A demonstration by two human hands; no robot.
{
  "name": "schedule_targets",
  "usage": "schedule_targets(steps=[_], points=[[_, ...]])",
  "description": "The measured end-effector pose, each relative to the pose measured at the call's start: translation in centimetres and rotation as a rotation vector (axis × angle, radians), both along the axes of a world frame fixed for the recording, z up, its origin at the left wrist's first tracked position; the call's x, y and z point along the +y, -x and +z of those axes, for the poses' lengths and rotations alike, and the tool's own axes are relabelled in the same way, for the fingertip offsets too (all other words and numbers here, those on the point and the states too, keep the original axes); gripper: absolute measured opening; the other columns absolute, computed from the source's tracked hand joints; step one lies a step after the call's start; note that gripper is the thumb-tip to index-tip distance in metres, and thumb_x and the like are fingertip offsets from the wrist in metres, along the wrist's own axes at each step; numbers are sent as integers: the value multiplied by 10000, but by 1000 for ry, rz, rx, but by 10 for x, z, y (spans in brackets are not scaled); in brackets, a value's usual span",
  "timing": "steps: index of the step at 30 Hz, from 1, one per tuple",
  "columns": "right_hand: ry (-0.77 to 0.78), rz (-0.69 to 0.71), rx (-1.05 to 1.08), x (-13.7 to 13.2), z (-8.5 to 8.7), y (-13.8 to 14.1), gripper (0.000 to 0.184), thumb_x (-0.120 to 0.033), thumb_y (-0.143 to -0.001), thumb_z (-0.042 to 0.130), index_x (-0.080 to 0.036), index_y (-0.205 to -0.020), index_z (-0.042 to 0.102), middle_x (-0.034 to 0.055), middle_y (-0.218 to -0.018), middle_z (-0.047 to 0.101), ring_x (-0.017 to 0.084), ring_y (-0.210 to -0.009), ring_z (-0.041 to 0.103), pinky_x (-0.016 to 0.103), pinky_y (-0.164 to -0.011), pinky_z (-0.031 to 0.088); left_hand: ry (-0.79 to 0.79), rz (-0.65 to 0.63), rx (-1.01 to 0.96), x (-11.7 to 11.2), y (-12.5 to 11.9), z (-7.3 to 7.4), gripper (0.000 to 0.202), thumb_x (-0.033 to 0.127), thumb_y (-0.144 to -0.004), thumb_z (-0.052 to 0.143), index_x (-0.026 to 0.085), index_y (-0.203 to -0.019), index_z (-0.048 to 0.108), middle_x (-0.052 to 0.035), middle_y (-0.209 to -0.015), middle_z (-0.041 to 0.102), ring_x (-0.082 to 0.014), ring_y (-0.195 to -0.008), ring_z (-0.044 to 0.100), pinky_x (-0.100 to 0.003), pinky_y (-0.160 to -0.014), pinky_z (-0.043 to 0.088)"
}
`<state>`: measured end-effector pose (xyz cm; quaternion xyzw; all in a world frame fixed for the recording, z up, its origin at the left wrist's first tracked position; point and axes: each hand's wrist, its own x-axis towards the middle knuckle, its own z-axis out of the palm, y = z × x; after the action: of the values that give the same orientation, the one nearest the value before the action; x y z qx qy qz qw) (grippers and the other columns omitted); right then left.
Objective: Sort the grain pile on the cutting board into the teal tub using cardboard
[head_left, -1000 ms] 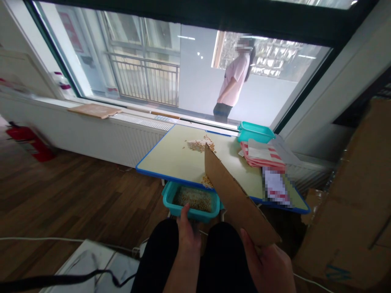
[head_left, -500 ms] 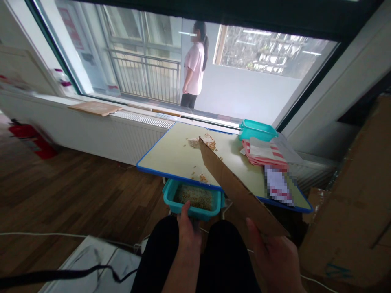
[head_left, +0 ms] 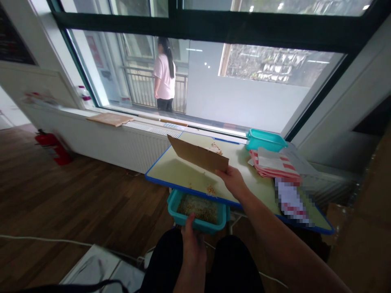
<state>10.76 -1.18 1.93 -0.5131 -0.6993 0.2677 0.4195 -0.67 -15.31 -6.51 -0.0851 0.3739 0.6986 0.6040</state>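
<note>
My left hand (head_left: 193, 240) grips the near side of a teal plastic basin (head_left: 197, 223), thumb over its rim. Small tan grains (head_left: 198, 207) cover the basin's bottom. It is held just under the front edge of a pale yellow table (head_left: 171, 173) with blue edging. My right hand (head_left: 230, 179) is closed on one end of a flat strip of brown cardboard (head_left: 198, 154), which stands on its long side over the tabletop. A pile of grains (head_left: 216, 149) lies behind the cardboard, partly hidden by it. A smaller cluster of grains (head_left: 210, 190) rests near the front edge.
At the table's right are another teal basin (head_left: 265, 140), a folded red-and-white cloth (head_left: 275, 165) and a blurred-out packet (head_left: 291, 203). A large cardboard box (head_left: 363, 228) stands to the right. A radiator (head_left: 131, 146) and red fire extinguisher (head_left: 55, 147) are left. Behind the window, a person (head_left: 165, 77) stands.
My right hand has reached forward over the table, swinging the cardboard from pointing away to lying crosswise before the grain pile. The left hand still holds the basin. The person outside appears farther left.
</note>
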Motion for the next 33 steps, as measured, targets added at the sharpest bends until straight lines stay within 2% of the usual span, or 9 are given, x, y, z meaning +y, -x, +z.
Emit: schedule_targets(steps=[5,10,17,23,28,33], points=[[15,18,-49,6,-7,2,229,-225,-655,541,-146,-804,696,11,-697,684,196,-676,605,312,-656,469,31,17,-46,4,5,-3,452,294,-747,630,223,-1187,552,-115,-1118,642,-276,-1021,611,-392,-750,539],[-57,58,-119,-5,0,9,355,-147,-643,477,-182,-908,710,-5,-781,708,190,-756,624,302,-725,474,21,30,-33,4,6,-2,447,275,-747,625,221,-1184,549,-115,-1113,642,-270,-994,619,-407,-765,537],[-90,123,-88,-13,-4,8,335,-133,-629,518,-181,-897,712,26,-857,720,190,-806,651,311,-775,486,33,37,-29,2,9,-3,403,299,-752,619,209,-1142,575,-118,-1148,627,-269,-1021,608,-389,-771,533],[-16,171,-24,-13,1,2,260,-143,-594,522,-183,-777,702,15,-753,706,184,-746,642,311,-730,490,4,37,-24,1,12,1,406,296,-752,615,202,-1143,569,-127,-1126,631,-273,-1019,606,-403,-766,533],[55,137,24,-20,5,-4,293,-116,-534,537,-171,-774,697,22,-766,711,196,-750,644,327,-729,502,42,35,-4,2,12,1,409,293,-740,623,183,-1130,579,-140,-1109,634,-282,-1042,592,-394,-750,533],[105,139,83,-22,6,-9,309,-93,-510,549,-192,-760,701,8,-770,712,207,-768,645,339,-744,505,21,46,7,1,10,-2,435,293,-738,624,217,-1163,568,-124,-1157,621,-281,-1045,591,-390,-718,537]])
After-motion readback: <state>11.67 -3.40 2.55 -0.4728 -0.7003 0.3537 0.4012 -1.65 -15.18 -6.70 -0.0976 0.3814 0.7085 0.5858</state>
